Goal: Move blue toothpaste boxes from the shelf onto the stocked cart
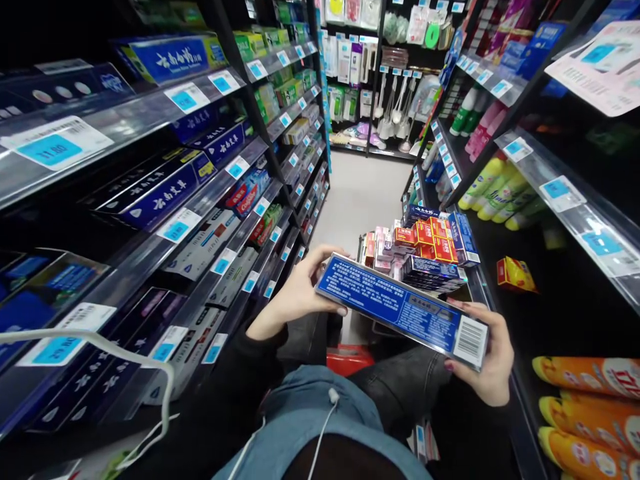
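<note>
A long blue toothpaste box (390,307) spans the space between my two hands, its printed back and barcode facing up. My left hand (307,287) is closed around its left end. At the right end, beside the barcode, my right hand (487,350) grips the box between thumb and fingers. Just beyond it, a pile of toothpaste boxes (433,270) in blue, red and pink rests in front of me, partly hidden by the held box.
Left shelves (143,110) carry rows of toothpaste boxes and price tags. On the right shelves are yellow bottles (495,190), orange bottles (590,377) and a small red-yellow box (517,274). A white cable (125,353) hangs at lower left. Pale floor (357,193) runs to a back rack.
</note>
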